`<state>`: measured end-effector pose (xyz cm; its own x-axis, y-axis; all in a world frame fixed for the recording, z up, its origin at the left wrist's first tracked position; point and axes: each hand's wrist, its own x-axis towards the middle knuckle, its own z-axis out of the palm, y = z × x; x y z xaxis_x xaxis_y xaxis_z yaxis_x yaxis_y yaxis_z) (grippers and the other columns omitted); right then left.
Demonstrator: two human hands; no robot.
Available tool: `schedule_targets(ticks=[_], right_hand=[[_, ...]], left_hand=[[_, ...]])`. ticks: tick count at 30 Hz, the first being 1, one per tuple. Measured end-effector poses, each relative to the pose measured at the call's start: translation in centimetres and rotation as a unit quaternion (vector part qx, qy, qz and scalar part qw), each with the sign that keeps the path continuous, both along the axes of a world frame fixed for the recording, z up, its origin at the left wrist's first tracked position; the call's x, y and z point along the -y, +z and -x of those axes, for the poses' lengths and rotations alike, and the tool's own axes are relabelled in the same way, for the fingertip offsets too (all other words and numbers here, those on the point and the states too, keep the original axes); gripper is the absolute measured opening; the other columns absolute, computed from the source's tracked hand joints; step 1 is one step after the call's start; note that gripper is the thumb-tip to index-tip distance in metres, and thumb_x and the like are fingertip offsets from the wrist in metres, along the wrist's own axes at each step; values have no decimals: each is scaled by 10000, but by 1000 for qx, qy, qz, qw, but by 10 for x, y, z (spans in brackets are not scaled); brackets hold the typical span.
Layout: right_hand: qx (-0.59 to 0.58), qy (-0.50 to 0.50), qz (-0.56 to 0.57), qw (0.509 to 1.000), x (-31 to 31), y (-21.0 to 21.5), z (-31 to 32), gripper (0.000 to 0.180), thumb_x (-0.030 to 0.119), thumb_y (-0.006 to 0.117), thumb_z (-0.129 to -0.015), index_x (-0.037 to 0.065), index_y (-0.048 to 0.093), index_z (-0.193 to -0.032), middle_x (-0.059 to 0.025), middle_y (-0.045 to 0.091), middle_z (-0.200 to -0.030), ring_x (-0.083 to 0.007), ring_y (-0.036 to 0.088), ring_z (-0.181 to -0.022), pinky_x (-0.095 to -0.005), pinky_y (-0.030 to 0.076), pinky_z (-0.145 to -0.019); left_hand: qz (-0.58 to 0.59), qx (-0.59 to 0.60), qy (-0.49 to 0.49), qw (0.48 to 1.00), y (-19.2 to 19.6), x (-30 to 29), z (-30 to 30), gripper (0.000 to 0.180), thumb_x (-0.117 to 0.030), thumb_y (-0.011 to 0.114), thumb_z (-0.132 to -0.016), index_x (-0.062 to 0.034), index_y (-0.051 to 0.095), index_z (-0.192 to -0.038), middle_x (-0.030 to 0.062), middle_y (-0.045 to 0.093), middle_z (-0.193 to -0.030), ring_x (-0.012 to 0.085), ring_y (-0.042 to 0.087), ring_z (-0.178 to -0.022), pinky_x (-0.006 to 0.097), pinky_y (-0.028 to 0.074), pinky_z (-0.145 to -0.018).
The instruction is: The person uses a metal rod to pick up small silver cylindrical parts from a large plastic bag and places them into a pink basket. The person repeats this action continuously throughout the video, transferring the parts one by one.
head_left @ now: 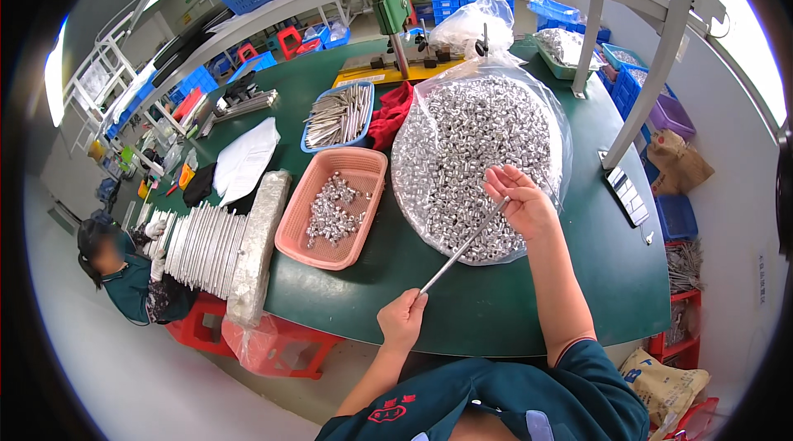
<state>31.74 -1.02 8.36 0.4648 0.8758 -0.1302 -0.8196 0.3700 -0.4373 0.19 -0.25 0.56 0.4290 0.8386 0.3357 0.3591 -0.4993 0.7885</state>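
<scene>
A slim silver metal rod (462,248) slants across the front of a big clear plastic bag (406,162). My left hand (401,319) is closed round its lower end, near the table's front edge. At the upper end is my right hand (522,203), palm up, with thumb and fingers at the rod's tip; whether a small part sits in those fingers I cannot make out. Beneath that hand the bag lies wide open, heaped with small shiny metal fittings (487,131). To its left stands a pink plastic basket (291,230) with a loose pile of similar fittings (334,214).
A blue basket (307,144) of thin metal rods and a red cloth (391,115) lie behind. Left are a long wrapped bundle (260,243) and stacked rods (206,247), where a gloved co-worker (140,276) sits. A shelf post (648,69) and a phone (626,196) are at right.
</scene>
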Motion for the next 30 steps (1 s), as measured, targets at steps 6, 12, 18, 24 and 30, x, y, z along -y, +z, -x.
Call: schedule_targets(ticks=[6, 12, 18, 24, 30], right_hand=[[19, 41, -14, 999, 0, 1, 3, 377, -179, 403, -846, -44, 551, -1166, -247, 581, -1245, -357, 581, -1222, -527, 496, -1053], [34, 69, -25, 997, -3, -6, 10, 297, -111, 428, -903, -37, 546, -1165, -240, 597, -1225, -343, 614, -1180, -524, 502, -1034], [285, 56, 85, 953, -3, 7, 44, 324, 49, 500, -994, -67, 474, -1295, -214, 621, -1199, -321, 658, -1103, -422, 549, -962], [717, -82, 297, 625, 13, 21, 30, 266, 133, 664, -893, 77, 671, -1153, -116, 673, -1148, -285, 684, -972, -390, 535, -839], [847, -58, 310, 427, 17, 16, 35, 265, 197, 712, -848, 132, 694, -1104, -75, 651, -1054, -310, 657, -966, -412, 528, -816]], left_hand=[[-3, 7, -3, 1000, -1, 0, 0, 132, -142, 694, -918, -15, 690, -953, 44, 560, -631, 93, 503, -551, 245, 411, -535], [-6, 13, 9, 1000, -4, -2, -1, 123, -169, 707, -901, -53, 699, -943, 85, 570, -622, 190, 551, -516, 295, 433, -516], [44, 48, 46, 997, -4, -2, -2, 151, -180, 696, -924, -34, 695, -965, 64, 551, -617, 126, 517, -527, 258, 428, -531], [63, 69, 48, 994, -4, 0, -2, 157, -182, 694, -932, -31, 692, -974, 48, 534, -614, 102, 499, -542, 242, 420, -538], [35, 68, 48, 996, -7, -3, -1, 147, -173, 697, -928, -30, 688, -963, 50, 535, -612, 103, 493, -534, 245, 417, -529]])
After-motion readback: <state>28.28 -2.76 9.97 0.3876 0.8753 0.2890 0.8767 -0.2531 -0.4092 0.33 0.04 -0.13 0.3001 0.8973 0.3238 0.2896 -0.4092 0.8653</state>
